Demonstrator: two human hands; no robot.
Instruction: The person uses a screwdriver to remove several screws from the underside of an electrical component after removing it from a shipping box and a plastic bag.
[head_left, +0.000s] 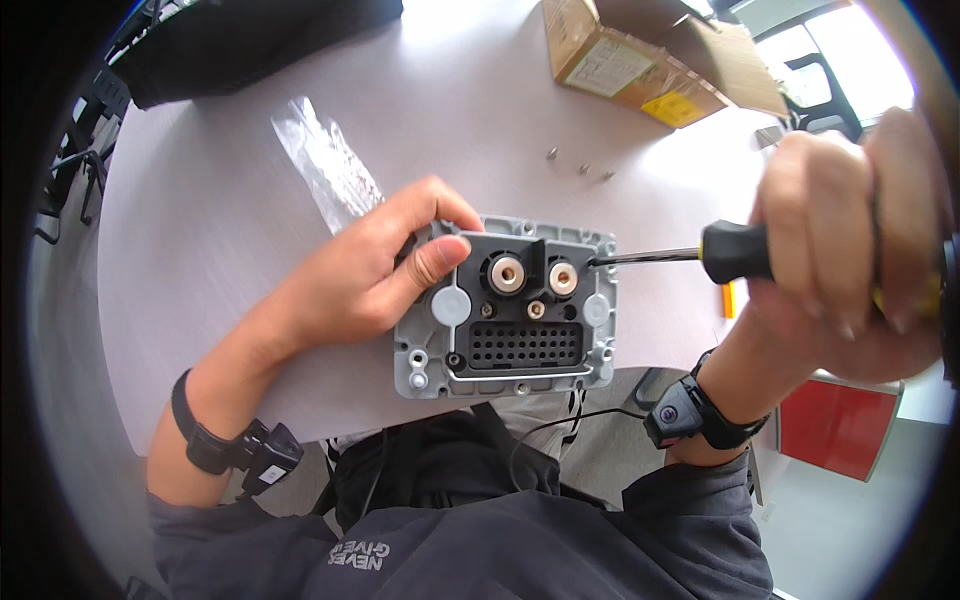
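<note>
My left hand (365,270) grips the left upper edge of a grey metal housing (606,335), thumb pressed on its face. Set into the housing is a black connector block (541,262) with two round brass-centred terminals and a grid of small holes below them. In my right hand (850,235), fingers wrapped round its black and yellow handle, is a screwdriver (728,252). Its shaft lies nearly level, and the tip meets the block's upper right corner beside the right terminal. Whether a screw sits under the tip cannot be made out.
Three small screws (584,169) lie loose on the table (220,250) beyond the housing. A clear plastic bag (325,160) of small parts is behind my left hand. An open cardboard box (620,65) stands far right, a black bag (260,45) far left. An orange object (728,300) shows near my right wrist.
</note>
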